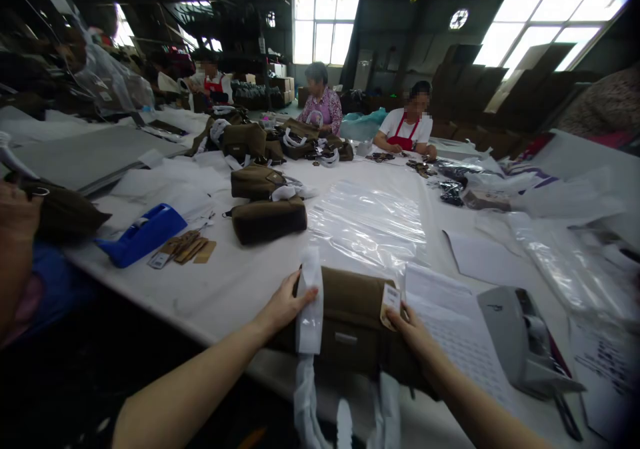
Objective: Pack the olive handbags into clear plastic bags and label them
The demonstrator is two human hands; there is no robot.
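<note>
We pinch the white wrapped strap [310, 302] with our left hand [285, 305]; our right hand [407, 329] grips the olive-brown fabric bag [353, 315] by its paper tag [391, 300]

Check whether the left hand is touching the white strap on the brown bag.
Touching: the head view shows the left hand with its fingers on the white strap across the brown bag.

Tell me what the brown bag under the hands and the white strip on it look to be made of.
Brown bag: likely woven fabric such as canvas, matte with soft folds. White strip: probably thin foam or soft plastic wrap, slightly translucent and limp; the left hand holds it.
</note>
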